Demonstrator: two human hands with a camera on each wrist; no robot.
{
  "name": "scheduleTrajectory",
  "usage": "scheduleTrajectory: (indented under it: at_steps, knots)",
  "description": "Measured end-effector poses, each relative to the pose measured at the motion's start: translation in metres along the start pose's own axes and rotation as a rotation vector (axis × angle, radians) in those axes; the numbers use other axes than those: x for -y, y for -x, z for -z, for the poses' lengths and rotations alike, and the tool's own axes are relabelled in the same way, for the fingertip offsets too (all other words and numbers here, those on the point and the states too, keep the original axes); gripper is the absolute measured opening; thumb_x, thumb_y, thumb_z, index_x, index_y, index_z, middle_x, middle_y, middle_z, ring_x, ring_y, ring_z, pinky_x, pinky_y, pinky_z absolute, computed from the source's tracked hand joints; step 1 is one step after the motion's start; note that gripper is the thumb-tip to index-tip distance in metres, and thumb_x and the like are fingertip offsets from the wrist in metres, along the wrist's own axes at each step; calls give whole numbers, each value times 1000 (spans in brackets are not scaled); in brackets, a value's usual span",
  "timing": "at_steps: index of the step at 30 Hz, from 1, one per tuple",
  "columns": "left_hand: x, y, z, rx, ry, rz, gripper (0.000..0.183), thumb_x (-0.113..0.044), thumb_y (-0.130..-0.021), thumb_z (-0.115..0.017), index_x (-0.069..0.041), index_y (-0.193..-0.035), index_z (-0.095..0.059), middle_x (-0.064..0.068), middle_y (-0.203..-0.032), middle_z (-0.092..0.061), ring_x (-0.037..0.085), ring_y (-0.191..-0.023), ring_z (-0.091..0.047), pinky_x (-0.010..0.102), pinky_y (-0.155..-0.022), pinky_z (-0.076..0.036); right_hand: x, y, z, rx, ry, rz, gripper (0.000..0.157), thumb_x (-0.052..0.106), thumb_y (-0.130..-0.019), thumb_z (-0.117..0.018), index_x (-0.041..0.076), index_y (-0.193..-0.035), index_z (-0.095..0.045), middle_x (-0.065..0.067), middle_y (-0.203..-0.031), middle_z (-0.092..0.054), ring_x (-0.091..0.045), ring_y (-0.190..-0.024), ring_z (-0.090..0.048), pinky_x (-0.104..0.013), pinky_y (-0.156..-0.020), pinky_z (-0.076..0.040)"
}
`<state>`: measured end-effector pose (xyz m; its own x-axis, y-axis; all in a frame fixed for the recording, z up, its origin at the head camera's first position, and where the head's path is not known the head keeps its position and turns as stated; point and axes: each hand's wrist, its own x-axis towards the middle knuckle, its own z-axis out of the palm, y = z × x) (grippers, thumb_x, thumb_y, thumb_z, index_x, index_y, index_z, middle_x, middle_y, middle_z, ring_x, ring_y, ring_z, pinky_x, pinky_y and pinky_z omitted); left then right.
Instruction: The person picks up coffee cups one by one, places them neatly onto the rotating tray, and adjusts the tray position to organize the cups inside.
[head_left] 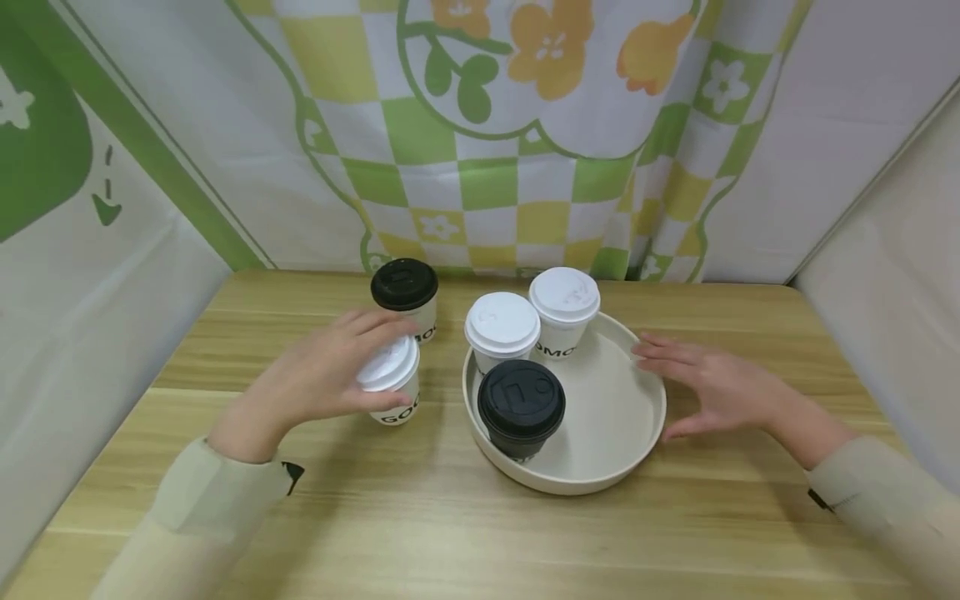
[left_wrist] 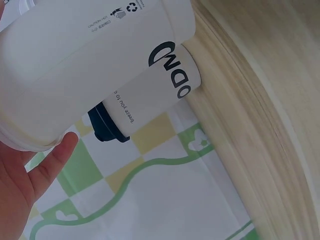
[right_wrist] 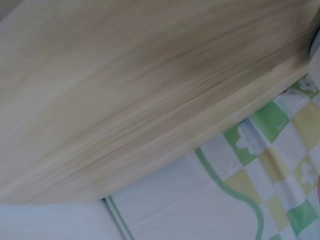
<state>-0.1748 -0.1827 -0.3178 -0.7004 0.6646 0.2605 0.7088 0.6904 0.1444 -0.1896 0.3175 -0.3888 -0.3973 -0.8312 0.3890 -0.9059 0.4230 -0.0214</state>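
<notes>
On the left, my left hand point(head_left: 330, 362) is around a white-lidded paper cup point(head_left: 393, 400) standing on the table, fingers along the lid's far side and thumb across its front. Close up in the left wrist view, that paper cup point(left_wrist: 95, 65) has a finger point(left_wrist: 57, 160) at its lid rim. Just behind it stands a black-lidded paper cup point(head_left: 405, 292). My right hand point(head_left: 720, 387) is at the right rim of a round cream tray point(head_left: 607, 408), its fingers extended and fingertips right at the edge. The right wrist view leaves this hand almost wholly out of frame.
Inside the tray, toward its left and back, stand two white-lidded cups point(head_left: 502, 325) point(head_left: 564, 300) and a black cup point(head_left: 521, 404) with a black lid. A checked, flowered curtain point(head_left: 487, 183) hangs behind the wooden table point(head_left: 450, 533), and pale fabric walls point(head_left: 892, 208) flank it.
</notes>
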Motion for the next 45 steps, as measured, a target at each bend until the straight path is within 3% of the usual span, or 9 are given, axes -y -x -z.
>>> scheduleTrajectory:
  at_steps: [4,8,10,13,23,32,40,45]
  knots:
    - [1,0,-1,-8,19,-14,75,-55,-77,-79,-20,-139,-55,2,-136,-57,26,-123,-55,45,-89,-54,1,-4,-1,33,26,-11,90,68,-69,-77,-3,-122,-65,-21,-132,-63,-32,-130,-55,-13,-119,-18]
    - [2,0,-1,-10,29,-22,75,-53,-77,-79,-19,-139,-55,4,-136,-58,28,-122,-55,47,-90,-54,3,-5,-1,54,56,-26,87,71,-71,-73,-3,-115,-68,-21,-124,-67,-38,-116,-63,-31,-104,-48]
    - [2,0,-2,-6,27,-21,75,-54,-77,-79,-18,-139,-55,4,-135,-58,28,-122,-55,47,-89,-54,4,-5,-1,58,61,-30,86,71,-71,-73,-3,-113,-69,-22,-122,-68,-39,-114,-64,-44,-91,-55]
    - [1,0,-3,0,19,-18,76,-56,-77,-79,-17,-138,-56,5,-135,-58,28,-122,-55,47,-88,-55,6,-5,-1,65,62,-33,85,71,-71,-73,-4,-112,-69,-23,-122,-68,-39,-114,-64,-50,-86,-56]
    - [1,2,-4,9,21,-10,77,-55,-77,-79,-16,-139,-55,5,-136,-58,28,-123,-55,47,-90,-54,12,-1,-3,10,78,12,75,68,-74,-73,-2,-103,-72,-17,-109,-73,-37,-107,-68,-46,-81,-57]
    - [-2,3,-3,13,22,-3,78,-56,-76,-79,-15,-138,-56,7,-136,-58,29,-121,-55,47,-88,-55,21,4,-5,-17,88,-14,72,66,-76,-72,0,-103,-73,-17,-111,-73,-35,-107,-68,-45,-82,-58]
    - [-2,3,-5,-3,24,-20,76,-55,-76,-79,-15,-136,-57,4,-132,-59,27,-119,-56,44,-86,-56,36,3,-7,-88,136,-17,73,71,-87,-56,0,-99,-73,-13,-103,-75,-34,-103,-70,-46,-81,-56]
    - [-2,1,-6,-10,33,-39,75,-54,-76,-80,-13,-134,-57,6,-131,-60,27,-118,-56,44,-86,-56,48,3,-6,-67,177,-63,76,72,-90,-48,1,-98,-72,-13,-102,-75,-32,-103,-70,-45,-83,-57]
